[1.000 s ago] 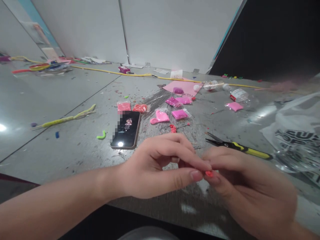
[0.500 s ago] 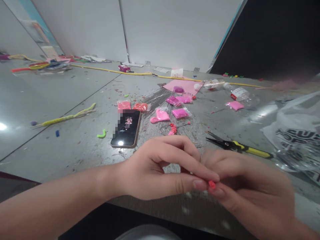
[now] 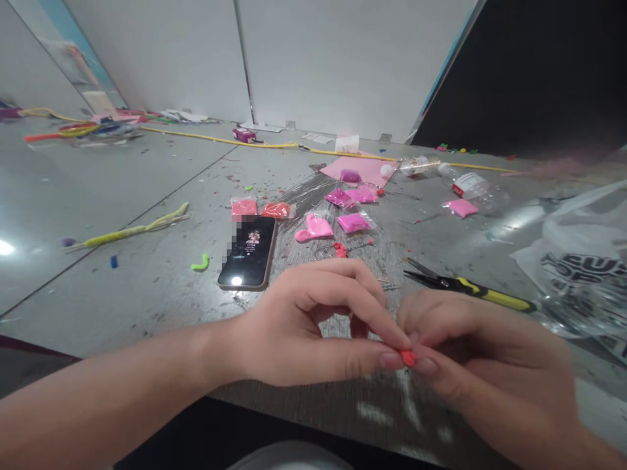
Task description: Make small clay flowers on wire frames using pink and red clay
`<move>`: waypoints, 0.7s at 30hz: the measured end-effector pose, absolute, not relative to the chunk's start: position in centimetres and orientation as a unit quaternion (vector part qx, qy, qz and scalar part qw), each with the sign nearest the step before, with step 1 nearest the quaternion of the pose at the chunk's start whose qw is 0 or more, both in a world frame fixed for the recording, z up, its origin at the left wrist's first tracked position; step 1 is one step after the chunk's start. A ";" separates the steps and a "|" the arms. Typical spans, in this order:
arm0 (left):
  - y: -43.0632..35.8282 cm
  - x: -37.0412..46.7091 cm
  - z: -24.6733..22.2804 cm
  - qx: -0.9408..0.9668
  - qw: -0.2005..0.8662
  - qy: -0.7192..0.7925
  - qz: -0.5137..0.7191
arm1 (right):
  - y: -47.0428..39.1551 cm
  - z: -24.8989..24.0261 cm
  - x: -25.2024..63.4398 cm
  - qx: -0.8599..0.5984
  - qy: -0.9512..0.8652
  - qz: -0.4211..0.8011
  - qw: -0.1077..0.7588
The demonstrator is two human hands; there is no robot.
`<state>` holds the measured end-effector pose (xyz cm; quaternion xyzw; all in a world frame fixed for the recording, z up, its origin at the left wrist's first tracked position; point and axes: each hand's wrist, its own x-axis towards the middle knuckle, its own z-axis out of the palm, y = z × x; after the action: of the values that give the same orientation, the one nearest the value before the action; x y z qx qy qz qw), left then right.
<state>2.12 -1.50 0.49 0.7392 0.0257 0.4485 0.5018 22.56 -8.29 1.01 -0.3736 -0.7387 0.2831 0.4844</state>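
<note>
Between my fingertips, low and right of centre, is a small red-pink piece of modelling clay (image 3: pixel 407 358). My left hand (image 3: pixel 323 326) pinches it between thumb and index finger. From the other side, my right hand (image 3: pixel 484 365) presses its thumb and index tip against the same piece; its other fingers are curled and partly hidden. Just beyond my left hand lies a small cluster of red clay bits (image 3: pixel 339 249), partly covered by that hand. Behind it are an opened pink clay packet (image 3: pixel 316 227) and a magenta clay packet (image 3: pixel 354 222).
A phone (image 3: pixel 247 253) lies left of the packets. Black-and-yellow pliers (image 3: pixel 490 292) and a white plastic bag (image 3: pixel 578 254) are on the right. Clear bottles (image 3: pixel 473 186) lie farther back by a yellow cable (image 3: pixel 196 134). A yellow-green twisted strand (image 3: pixel 127 234) is at left.
Both hands have shifted slightly, the fingertips moving a little to the left with the red clay. My left index finger has drawn back, and more of the clay shows between the thumbs.
</note>
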 end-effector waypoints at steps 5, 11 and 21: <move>-1.6 2.1 0.5 0.737 0.505 0.030 0.447 | -8.4 1.0 22.5 -0.380 -0.742 0.279 0.477; -1.5 2.2 0.4 0.731 0.523 0.048 0.436 | -8.4 1.0 22.4 -0.406 -0.735 0.282 0.465; 0.2 1.4 1.0 0.772 0.518 0.062 0.363 | -7.9 0.7 22.7 -0.442 -0.689 0.300 0.489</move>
<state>1.39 0.19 0.97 0.7718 0.0617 0.3633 0.5183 22.68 -7.90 0.74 -0.4420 -0.6892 0.3005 0.4893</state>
